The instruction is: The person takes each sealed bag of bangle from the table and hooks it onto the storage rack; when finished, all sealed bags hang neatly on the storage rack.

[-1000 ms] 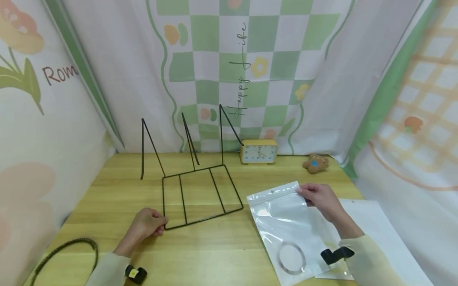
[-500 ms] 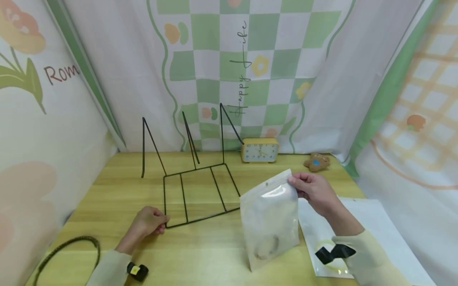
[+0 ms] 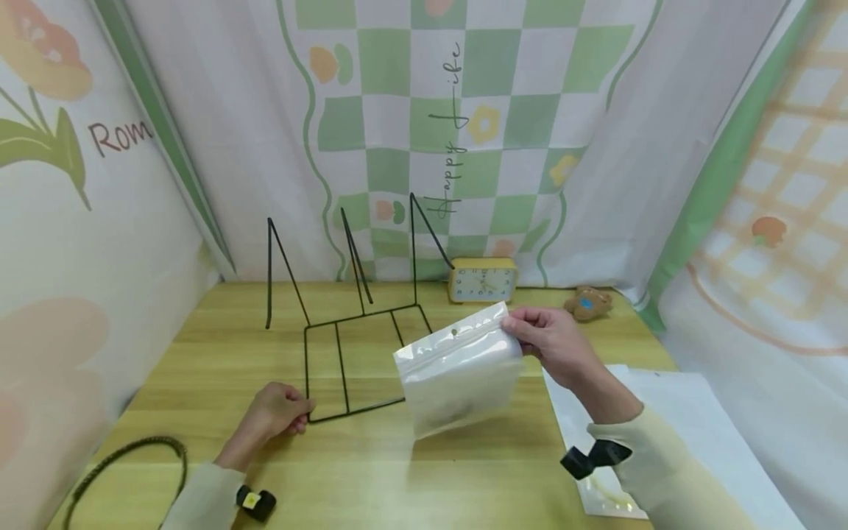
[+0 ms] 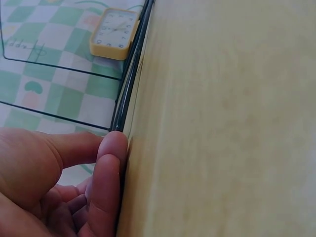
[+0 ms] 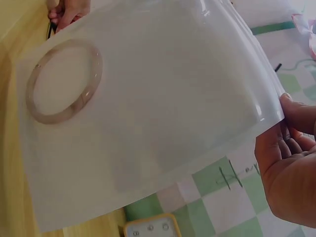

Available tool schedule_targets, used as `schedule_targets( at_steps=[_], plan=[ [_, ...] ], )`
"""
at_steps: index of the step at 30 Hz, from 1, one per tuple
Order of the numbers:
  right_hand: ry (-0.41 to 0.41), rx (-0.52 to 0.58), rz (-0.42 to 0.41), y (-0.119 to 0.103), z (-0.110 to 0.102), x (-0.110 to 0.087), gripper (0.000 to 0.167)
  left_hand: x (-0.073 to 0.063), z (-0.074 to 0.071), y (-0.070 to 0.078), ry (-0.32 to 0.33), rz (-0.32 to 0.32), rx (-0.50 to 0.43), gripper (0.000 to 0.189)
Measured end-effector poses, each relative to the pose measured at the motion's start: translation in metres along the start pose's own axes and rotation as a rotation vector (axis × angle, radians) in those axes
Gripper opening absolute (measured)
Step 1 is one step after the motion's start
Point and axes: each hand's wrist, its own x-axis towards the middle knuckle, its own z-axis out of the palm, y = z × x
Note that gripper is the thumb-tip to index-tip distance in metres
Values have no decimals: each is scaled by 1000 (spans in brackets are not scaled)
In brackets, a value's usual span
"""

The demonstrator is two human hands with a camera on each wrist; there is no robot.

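In the head view my right hand [image 3: 556, 344] pinches the top corner of a white zip-lock bag [image 3: 457, 375] between thumb and fingers. The bag is held up, tilted, overlapping the right part of a black wire rack [image 3: 341, 368]. Through its clear face in the right wrist view shows a pale, glossy bangle [image 5: 98, 66], lying near the bag's bottom end. My left hand [image 3: 274, 408] pinches the rack's near left corner, its thumb and fingertips on the dark wire [image 4: 127, 94] in the left wrist view. Three bent prongs rise from the rack's back edge.
A yellow alarm clock [image 3: 483, 281] stands behind the rack's right prong. Farther right lies a small brown plush toy [image 3: 588, 303]. More white bags [image 3: 695, 434] lie at the right, partly under my right sleeve. A dark braided loop [image 3: 149, 442] sits at the front left.
My right hand has lifted the bag from the right side and swung it left, over the rack's right end. The left hand has stayed on the rack's corner.
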Motion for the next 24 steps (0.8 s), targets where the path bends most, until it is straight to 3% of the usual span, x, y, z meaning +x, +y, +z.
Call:
schedule_targets(
  at_steps=[13, 18, 24],
  plan=[
    [-170, -47, 42, -7, 62, 24, 10, 2, 1, -4, 5, -24, -24, 17],
    [-185, -102, 36, -2, 85, 32, 18, 1, 3, -6, 8, -32, -20, 14],
    [-192, -53, 34, 8, 107, 38, 17, -2, 3, -5, -3, -37, -20, 11]
  ],
)
